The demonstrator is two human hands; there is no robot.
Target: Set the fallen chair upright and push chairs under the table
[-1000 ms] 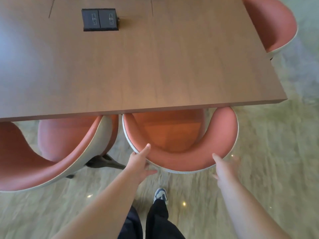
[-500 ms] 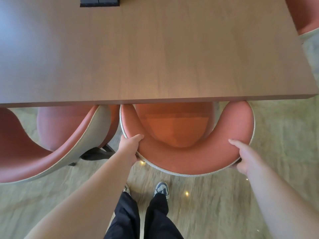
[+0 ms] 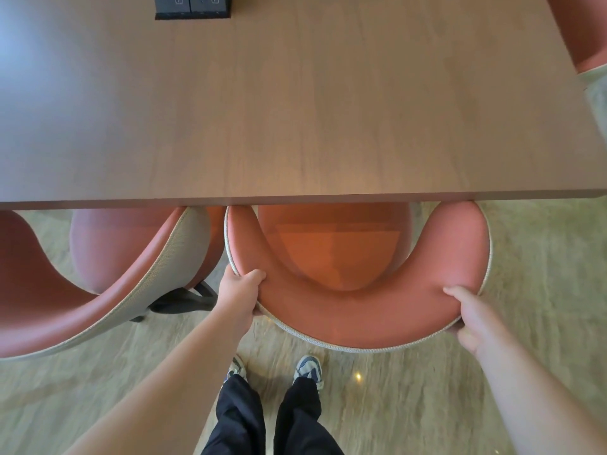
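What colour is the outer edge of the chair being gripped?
The chair has a pale speckled grey-beige woven edge around salmon-pink upholstery; head view.

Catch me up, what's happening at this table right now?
A person stands at the near edge of a wooden table, gripping the curved back of a coral chair with both hands: left hand on the left of the rim, right hand on the right. The chair is upright, its seat partly under the tabletop. A second coral chair to the left is angled, its back well clear of the table edge. A black power box sits in the tabletop.
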